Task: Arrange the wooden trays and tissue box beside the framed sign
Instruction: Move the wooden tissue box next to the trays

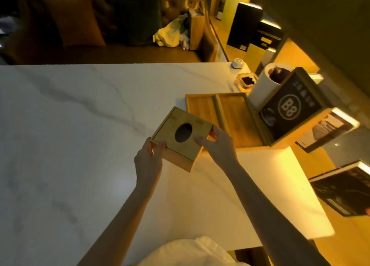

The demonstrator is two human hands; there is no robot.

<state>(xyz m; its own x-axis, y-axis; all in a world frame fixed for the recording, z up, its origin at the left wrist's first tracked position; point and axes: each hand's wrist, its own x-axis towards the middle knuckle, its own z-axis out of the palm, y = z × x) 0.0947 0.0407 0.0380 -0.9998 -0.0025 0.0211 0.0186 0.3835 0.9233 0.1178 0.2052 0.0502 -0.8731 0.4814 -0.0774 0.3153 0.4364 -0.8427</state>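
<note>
Between both hands' fingers (158,145), clamped on opposite sides, the box (181,137) sits at seven o'clock from the trays (230,115).

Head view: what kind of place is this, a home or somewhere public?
Probably a restaurant or lounge: a framed sign reading B8 like a table number, a tufted sofa behind the marble table, an ashtray.

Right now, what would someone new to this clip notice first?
Probably the wooden tissue box with its dark oval hole, held at mid-frame over the white marble table by the left hand and right hand. Next, just right of it, two wooden trays lie side by side against a black framed sign marked B8.
</note>
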